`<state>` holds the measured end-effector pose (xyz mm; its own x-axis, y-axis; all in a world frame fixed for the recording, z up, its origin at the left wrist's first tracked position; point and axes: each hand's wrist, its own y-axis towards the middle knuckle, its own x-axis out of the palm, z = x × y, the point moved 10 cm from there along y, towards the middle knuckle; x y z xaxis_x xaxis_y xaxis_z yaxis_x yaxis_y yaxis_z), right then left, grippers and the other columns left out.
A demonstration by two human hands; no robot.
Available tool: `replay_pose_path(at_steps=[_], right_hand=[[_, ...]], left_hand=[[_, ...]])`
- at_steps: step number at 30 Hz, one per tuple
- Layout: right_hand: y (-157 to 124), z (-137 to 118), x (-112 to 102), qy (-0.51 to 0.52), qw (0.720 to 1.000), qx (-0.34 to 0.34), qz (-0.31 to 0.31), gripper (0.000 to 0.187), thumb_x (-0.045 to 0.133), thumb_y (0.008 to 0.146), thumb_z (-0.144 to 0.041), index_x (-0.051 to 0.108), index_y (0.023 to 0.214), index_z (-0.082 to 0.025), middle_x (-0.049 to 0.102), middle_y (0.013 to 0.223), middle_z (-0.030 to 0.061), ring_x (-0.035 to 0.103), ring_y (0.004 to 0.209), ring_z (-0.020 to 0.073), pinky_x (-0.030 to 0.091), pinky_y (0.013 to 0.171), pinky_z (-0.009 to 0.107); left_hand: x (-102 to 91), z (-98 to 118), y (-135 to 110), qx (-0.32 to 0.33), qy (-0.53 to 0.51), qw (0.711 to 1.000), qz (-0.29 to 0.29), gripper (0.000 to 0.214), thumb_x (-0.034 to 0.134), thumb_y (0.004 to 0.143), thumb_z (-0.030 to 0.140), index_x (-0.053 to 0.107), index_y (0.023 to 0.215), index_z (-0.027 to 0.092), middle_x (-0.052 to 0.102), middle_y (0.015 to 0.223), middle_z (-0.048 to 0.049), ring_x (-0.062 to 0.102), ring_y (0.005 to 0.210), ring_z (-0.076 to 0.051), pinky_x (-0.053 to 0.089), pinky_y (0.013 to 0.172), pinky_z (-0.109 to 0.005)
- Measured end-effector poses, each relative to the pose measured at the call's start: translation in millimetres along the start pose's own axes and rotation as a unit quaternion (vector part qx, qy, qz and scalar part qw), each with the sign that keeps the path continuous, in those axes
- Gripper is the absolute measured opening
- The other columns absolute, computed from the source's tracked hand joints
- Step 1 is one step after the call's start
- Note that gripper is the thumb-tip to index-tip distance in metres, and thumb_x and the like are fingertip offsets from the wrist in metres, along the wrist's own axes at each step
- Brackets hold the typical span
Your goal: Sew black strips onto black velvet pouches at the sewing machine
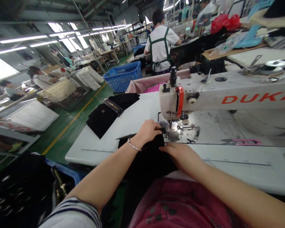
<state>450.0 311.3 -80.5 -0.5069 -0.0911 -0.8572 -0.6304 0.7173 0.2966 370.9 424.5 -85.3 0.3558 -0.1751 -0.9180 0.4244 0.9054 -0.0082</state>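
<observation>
A black piece of fabric [147,158] hangs over the front edge of the sewing table and reaches up to the sewing machine [173,104]. My left hand [150,130], a bracelet at its wrist, grips the fabric's upper edge just left of the needle area. Lower and to the right, my right hand [180,154] pinches the fabric's right edge near the metal needle plate [180,134]. Both hands are closed on the cloth. The fabric's lower part falls toward my lap, and its folds are too dark to make out.
Folded black fabric [103,115] lies at the table's left end. Pink-handled thread snips [245,142] rest right of the needle plate. A blue crate of dark items [78,177] stands below left. Ahead, a co-worker [160,41] sits beside a blue basket [124,76].
</observation>
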Motion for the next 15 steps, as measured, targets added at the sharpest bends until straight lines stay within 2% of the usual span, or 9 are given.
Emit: replay_pose_path(at_steps=[3,6,10,15], right_hand=[[17,27,-8,-0.050,0.998,-0.028,-0.001,0.031,0.051,0.087,-0.006,0.069,0.110,-0.017,0.066,0.104,0.0122,0.062,0.100,0.0245,0.051,0.087,0.043],[20,41,-16,-0.076,0.995,-0.069,-0.009,0.032,0.052,0.088,-0.007,0.068,0.114,-0.016,0.064,0.116,0.0138,0.058,0.111,0.0255,0.048,0.096,0.046],[0,39,-15,-0.094,0.989,-0.114,-0.003,0.034,0.052,0.090,-0.010,0.063,0.122,-0.014,0.066,0.119,0.0123,0.056,0.119,0.0235,0.048,0.101,0.042],[-15,35,-14,-0.107,0.989,-0.100,0.028,0.034,0.049,0.092,-0.012,0.061,0.124,-0.012,0.063,0.125,0.0120,0.056,0.120,0.0237,0.049,0.100,0.041]], left_hand=[[-6.2,1,27,-0.016,0.032,0.996,0.087,0.022,0.068,0.083,0.028,0.069,0.101,0.016,0.061,0.109,-0.0124,0.051,0.112,-0.032,0.040,0.095,-0.044],[-0.1,14,39,0.009,0.041,0.993,0.108,0.018,0.059,0.090,0.025,0.066,0.103,0.015,0.062,0.107,-0.0128,0.055,0.108,-0.028,0.042,0.095,-0.040],[14.3,29,22,0.054,0.039,0.993,0.102,0.015,0.055,0.093,0.022,0.066,0.101,0.016,0.065,0.103,-0.0098,0.057,0.105,-0.025,0.045,0.097,-0.037],[21.1,48,-8,0.163,0.035,0.982,0.084,0.025,0.049,0.096,0.017,0.061,0.118,0.018,0.063,0.115,-0.0062,0.055,0.111,-0.019,0.044,0.104,-0.034]])
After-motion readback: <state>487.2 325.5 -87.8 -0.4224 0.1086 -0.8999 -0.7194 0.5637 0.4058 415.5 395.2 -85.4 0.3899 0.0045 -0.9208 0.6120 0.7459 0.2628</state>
